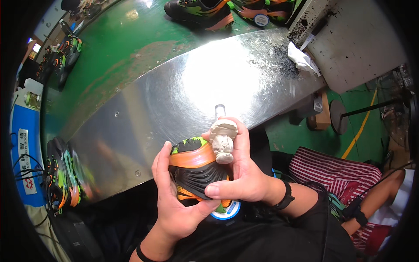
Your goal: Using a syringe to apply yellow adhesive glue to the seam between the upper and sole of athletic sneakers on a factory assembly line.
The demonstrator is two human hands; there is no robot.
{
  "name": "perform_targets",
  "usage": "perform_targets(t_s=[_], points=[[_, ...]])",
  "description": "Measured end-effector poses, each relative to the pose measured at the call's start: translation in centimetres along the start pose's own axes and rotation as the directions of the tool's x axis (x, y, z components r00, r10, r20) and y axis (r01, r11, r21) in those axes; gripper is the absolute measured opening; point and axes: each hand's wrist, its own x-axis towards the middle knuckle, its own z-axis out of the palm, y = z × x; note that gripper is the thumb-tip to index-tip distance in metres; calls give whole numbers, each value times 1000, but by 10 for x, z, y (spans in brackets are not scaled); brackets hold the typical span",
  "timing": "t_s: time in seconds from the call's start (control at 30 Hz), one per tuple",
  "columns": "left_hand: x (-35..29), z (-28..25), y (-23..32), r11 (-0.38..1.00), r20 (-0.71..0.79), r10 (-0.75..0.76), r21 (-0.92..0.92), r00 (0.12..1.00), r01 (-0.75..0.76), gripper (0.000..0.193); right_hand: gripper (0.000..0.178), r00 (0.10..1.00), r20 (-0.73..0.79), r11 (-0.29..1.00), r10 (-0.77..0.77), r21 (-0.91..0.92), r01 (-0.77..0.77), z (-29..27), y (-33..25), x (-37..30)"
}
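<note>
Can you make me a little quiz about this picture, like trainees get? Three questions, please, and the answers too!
1. Which hand has the pale lump at its fingers?
2. True or false: the shoe being held is plain white.
3. What colours are on the striped cloth? A) blue and yellow; B) dark red and white; C) green and black.

Key:
1. The right hand.
2. False: it shows black, orange and green.
3. B.
</note>
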Motion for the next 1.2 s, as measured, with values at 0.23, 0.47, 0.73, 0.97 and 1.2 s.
perform_targets(t_s=[0.23,0.47,0.73,0.97,1.2], points=[[7,5,2,808,82,-165,-561,983,182,112,113,999,-10,999,50,9,-49,0,-5,0],[8,5,0,917,83,-116,-375,990,138,105,115,998,-19,998,56,25,-56,-6,-3,-2],[12,1,-1,911,95,-100,-391,990,129,102,114,999,30,998,-16,-58,18,-6,0,-4],[9,3,-4,876,73,-96,-468,993,119,101,113,1000,7,1000,10,-5,-10,-5,-1,-3],[9,-8,2,960,6,-30,-278,1000,30,96,118,994,-109,973,4,229,21,11,16,-3]])
